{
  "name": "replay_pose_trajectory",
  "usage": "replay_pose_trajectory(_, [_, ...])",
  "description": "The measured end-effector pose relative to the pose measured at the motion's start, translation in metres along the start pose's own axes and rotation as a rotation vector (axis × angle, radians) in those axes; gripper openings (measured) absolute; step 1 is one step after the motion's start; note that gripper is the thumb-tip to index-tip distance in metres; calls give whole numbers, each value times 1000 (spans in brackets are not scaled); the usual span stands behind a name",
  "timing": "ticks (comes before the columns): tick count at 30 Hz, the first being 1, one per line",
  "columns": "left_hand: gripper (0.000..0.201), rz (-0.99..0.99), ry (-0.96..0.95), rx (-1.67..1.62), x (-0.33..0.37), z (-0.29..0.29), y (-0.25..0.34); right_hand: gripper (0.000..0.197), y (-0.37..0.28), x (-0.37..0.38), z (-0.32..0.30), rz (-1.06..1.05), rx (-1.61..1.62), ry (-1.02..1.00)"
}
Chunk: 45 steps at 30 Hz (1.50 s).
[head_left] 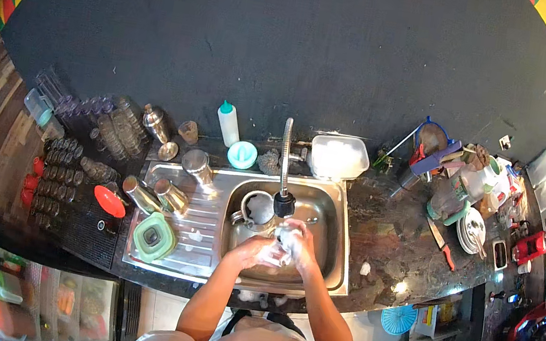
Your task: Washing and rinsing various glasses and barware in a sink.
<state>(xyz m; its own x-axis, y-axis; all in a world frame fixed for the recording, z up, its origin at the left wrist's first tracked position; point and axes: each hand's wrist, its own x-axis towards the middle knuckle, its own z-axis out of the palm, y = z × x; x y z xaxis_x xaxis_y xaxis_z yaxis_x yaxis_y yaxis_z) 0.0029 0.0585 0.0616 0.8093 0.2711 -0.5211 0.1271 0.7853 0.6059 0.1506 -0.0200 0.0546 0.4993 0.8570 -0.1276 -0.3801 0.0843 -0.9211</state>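
Note:
Over the steel sink (pixel 338 251), my left hand (pixel 251 252) and my right hand (pixel 302 247) are close together, fingers curled and covered in white suds. Between them is a foam-coated thing (pixel 287 239); its kind is hidden by lather and fingers. Just above them hangs the black spray head (pixel 284 205) of a flexible metal tap (pixel 286 144). Behind my left hand, a metal pitcher (pixel 244 216) with a handle stands in the basin with foam inside. A small spoon-like piece (pixel 311 221) lies on the basin floor, right of the tap head.
Metal cups (pixel 172 196) and a green square container (pixel 154 237) stand on the drainboard (pixel 199 236). A squeeze bottle (pixel 228 123), turquoise bowl (pixel 242 155) and clear tub (pixel 339 157) line the back. Right are a knife (pixel 442 245) and stacked plates (pixel 470 232); left, several glasses (pixel 60 174).

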Motion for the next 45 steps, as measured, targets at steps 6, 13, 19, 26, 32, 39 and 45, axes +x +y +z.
replay_pose_trajectory(6, [36,205,426,65,22,17,-23,34,-3,-10,9,-484,-463,-138])
replay_pose_trajectory(13, [69,76,74,-484,21,16,-27,36,12,-2,-6,-289,-383,-264])
replay_pose_trajectory(19, [34,197,391,-200,37,31,-39,30,-18,-13,9,-135,-506,149])
replay_pose_trajectory(26, [27,405,427,-369,52,25,-54,14,0,-5,5,-405,-454,289])
replay_pose_trajectory(32, [27,421,215,-636,65,20,-64,17,58,28,-9,272,637,200])
replay_pose_trajectory(39, [31,349,55,-726,40,19,-45,17,54,8,7,-30,262,270])
replay_pose_trajectory(45, [29,305,83,-544,30,23,-36,17,26,12,-3,-241,-26,-57])
